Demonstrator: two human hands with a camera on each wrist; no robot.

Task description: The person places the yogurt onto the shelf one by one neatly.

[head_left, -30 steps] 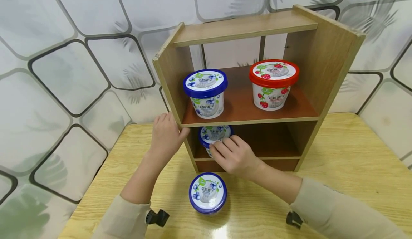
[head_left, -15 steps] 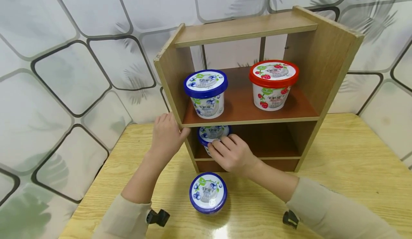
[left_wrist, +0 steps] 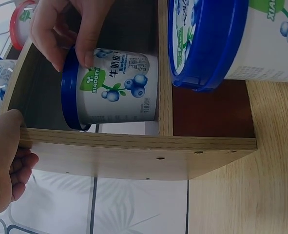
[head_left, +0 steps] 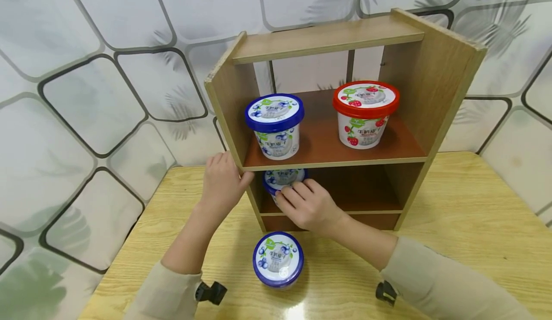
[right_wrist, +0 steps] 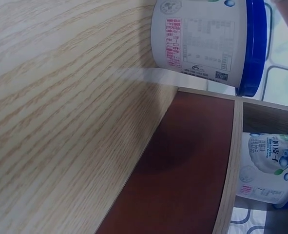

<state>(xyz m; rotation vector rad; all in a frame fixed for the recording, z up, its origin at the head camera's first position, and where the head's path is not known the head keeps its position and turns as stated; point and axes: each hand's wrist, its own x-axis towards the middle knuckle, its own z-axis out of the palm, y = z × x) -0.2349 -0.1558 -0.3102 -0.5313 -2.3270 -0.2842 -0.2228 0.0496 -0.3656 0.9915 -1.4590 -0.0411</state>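
Observation:
On the lower shelf of a small wooden shelf unit (head_left: 327, 40) sits a blue-lidded blueberry tub (head_left: 282, 177), upright near the left wall. My right hand (head_left: 309, 206) holds that tub by its lid from the right, thumb and fingers about the rim. The left wrist view shows the tub's printed side (left_wrist: 122, 92) beneath those fingers. My left hand (head_left: 222, 178) grips the unit's left side panel (head_left: 228, 109), thumb over the front edge and fingers outside. A second blueberry tub (head_left: 278, 258) stands on the table before the unit.
Above, the upper shelf (head_left: 319, 140) carries another blueberry tub (head_left: 276, 126) at left and a red-lidded strawberry tub (head_left: 364, 114) at right. The unit stands on a wood-grain table (head_left: 465, 234), near a patterned wall (head_left: 142, 18).
My right hand and the lower-shelf tub have shifted slightly left, toward the side panel. The left hand stays on the panel, and the other tubs stay put.

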